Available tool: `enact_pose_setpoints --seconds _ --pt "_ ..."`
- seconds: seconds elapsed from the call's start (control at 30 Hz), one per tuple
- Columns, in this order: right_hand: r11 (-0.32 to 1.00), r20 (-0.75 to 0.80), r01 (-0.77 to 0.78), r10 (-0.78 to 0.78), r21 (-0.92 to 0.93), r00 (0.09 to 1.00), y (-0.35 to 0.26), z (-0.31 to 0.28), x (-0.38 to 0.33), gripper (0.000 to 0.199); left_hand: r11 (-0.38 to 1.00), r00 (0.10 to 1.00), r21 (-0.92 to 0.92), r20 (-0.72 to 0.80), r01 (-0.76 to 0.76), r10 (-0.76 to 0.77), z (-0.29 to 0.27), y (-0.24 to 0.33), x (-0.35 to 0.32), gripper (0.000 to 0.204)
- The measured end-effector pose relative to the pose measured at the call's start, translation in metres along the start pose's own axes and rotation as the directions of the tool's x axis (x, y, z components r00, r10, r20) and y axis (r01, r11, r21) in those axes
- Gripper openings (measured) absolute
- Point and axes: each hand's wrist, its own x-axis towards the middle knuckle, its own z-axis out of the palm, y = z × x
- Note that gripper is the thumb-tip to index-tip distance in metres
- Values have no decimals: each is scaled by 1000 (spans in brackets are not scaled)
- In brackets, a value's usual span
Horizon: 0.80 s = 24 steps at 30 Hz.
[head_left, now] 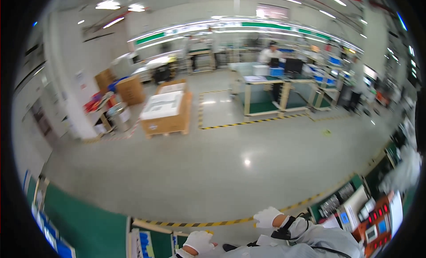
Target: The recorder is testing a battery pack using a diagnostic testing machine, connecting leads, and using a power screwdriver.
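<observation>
My left hand (pixel 199 241), in a white glove, is low in the head view, nearest to the green bench at the lower left. Blue and pale strips (pixel 145 243) lie beside it on that bench. Further right and a little higher is my right hand (pixel 267 217), also white-gloved, over the floor by the yellow-black tape. A black strap (pixel 286 229) with a cable sits at my right wrist. Both hands are small and smeared, and their fingers do not show clearly. No object can be made out in either one.
A green-topped bench (pixel 84 220) lies at left. Orange instruments with red displays (pixel 375 227) stand on the right bench. Across the grey floor (pixel 204 169) are a carton on a pallet (pixel 164 120), a worktable (pixel 266 111) with monitors, a pillar (pixel 71 80), and a person (pixel 267 55).
</observation>
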Motion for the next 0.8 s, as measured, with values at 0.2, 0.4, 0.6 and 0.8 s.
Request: enact_pose_setpoints --seconds 0.2,0.4,0.6,0.8 --pt "862 -215 -419 484 287 848 71 75 -165 38 904 920 172 36 -391 391 15 95 141 56" --pt "590 -425 -625 806 512 413 85 182 -348 36 776 846 364 359 -516 394 81 219 269 59" --pt "266 -414 -556 897 787 -156 61 270 -507 20 520 696 478 599 -708 396 136 376 298 56" --pt "-212 -59 -476 869 853 -491 -22 375 -596 23 393 383 125 611 -911 693 180 558 232 38"
